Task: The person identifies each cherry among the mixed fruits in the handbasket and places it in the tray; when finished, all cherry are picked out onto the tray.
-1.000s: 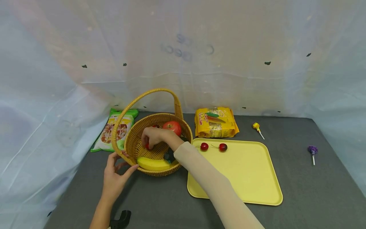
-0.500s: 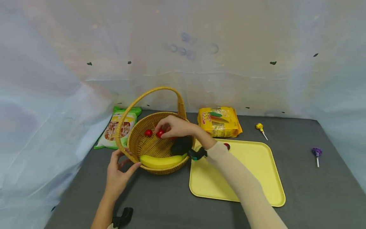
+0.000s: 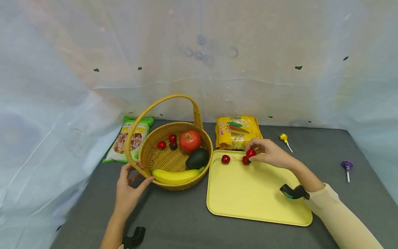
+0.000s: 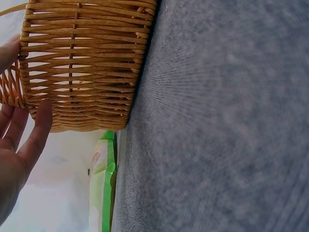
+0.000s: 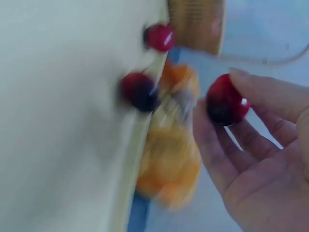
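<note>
My right hand [image 3: 271, 153] pinches a red cherry [image 5: 224, 99] between thumb and fingers, over the far edge of the yellow tray [image 3: 248, 197]. On that tray lie a cherry [image 3: 225, 159] with its stem and a darker-sided cherry [image 3: 246, 160], which the held one partly overlaps in the head view. My left hand [image 3: 129, 190] grips the wicker basket [image 3: 177, 187] at its near-left rim, by the handle's foot. Inside the basket are three cherries [image 3: 161, 145], a red apple [image 3: 190, 141], a dark green avocado [image 3: 197, 158] and a banana [image 3: 177, 176].
Behind the tray sits a yellow snack bag [image 3: 238, 133]. A green and white food bag [image 3: 127, 140] lies left of the basket. To the right are a yellow lollipop [image 3: 283, 137] and a purple lollipop [image 3: 347, 166]. Plastic sheeting [image 3: 217, 69] hangs behind the grey table.
My right hand has come out of the basket with a cherry and moved right, over the tray. The left hand keeps its grip on the basket.
</note>
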`<state>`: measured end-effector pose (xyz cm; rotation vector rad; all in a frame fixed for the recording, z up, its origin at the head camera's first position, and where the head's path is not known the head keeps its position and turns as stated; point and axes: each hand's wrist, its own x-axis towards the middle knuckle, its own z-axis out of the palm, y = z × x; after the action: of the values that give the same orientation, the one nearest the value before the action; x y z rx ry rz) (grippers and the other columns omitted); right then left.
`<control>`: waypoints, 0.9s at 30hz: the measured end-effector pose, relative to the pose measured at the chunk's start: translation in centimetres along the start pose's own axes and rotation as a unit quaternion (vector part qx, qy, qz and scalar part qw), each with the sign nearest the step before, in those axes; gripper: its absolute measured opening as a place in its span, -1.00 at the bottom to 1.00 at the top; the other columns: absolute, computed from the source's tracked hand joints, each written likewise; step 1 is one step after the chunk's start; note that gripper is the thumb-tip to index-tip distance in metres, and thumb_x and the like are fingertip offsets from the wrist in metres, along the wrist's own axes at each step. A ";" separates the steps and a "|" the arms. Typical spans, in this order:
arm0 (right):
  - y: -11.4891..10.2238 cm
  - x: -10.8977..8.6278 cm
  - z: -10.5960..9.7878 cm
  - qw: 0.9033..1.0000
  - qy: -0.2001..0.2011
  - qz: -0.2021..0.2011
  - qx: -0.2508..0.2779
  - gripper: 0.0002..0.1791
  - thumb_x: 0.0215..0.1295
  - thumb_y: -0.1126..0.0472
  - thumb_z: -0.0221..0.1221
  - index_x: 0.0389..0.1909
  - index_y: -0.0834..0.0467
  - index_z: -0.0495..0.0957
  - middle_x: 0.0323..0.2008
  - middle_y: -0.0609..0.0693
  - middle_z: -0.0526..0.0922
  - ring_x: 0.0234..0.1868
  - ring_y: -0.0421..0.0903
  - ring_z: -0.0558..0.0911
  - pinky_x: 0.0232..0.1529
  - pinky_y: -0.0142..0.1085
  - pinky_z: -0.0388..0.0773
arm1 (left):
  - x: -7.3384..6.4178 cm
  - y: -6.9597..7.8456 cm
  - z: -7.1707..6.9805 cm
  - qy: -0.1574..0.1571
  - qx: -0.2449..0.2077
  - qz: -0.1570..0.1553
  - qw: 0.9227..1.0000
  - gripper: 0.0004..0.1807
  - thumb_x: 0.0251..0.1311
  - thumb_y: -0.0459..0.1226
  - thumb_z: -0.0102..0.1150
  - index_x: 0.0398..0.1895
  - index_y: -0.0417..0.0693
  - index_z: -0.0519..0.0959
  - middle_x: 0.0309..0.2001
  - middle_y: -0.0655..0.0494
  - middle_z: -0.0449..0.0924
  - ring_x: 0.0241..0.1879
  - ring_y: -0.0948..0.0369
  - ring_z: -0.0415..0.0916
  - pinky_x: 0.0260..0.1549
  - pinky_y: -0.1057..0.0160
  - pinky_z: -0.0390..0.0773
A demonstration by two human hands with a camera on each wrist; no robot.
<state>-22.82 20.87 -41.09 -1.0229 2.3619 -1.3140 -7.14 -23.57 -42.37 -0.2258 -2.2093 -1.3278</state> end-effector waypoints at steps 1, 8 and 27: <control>0.6 -0.9 -0.3 1.000 0.009 0.011 -0.018 -0.71 0.22 0.48 0.31 -0.05 0.30 0.57 -0.08 0.17 0.61 -0.09 0.05 0.63 -0.06 -0.16 0.68 | 0.0 0.0 0.0 0.000 0.000 0.001 1.000 -0.29 -0.11 -0.73 0.38 0.19 -0.52 0.33 0.08 -0.29 0.38 0.09 0.23 0.38 -0.07 0.51 0.57; 2.9 -5.0 -1.3 0.995 0.023 0.070 -0.072 -0.66 0.18 0.52 0.31 -0.01 0.31 0.61 -0.06 0.16 0.66 -0.03 0.10 0.60 -0.02 -0.05 0.66 | 0.0 0.2 0.1 -0.002 0.002 0.001 1.000 -0.30 -0.11 -0.73 0.38 0.18 -0.53 0.33 0.05 -0.37 0.37 0.08 0.20 0.39 -0.08 0.49 0.58; 4.2 -5.4 -0.8 0.988 0.029 0.072 -0.134 -0.68 0.05 0.54 0.36 -0.13 0.27 0.66 -0.20 0.03 0.59 -0.24 -0.04 0.53 -0.30 -0.30 0.62 | -0.4 -2.8 0.0 0.005 0.008 -0.063 0.998 -0.23 -0.09 -0.69 0.41 0.26 -0.39 0.34 0.13 -0.22 0.39 0.08 0.18 0.38 -0.08 0.50 0.59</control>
<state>-21.24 26.57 -44.67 -0.8717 2.6544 -1.0090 -7.96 -24.91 -44.72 -0.0746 -2.2577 -1.3738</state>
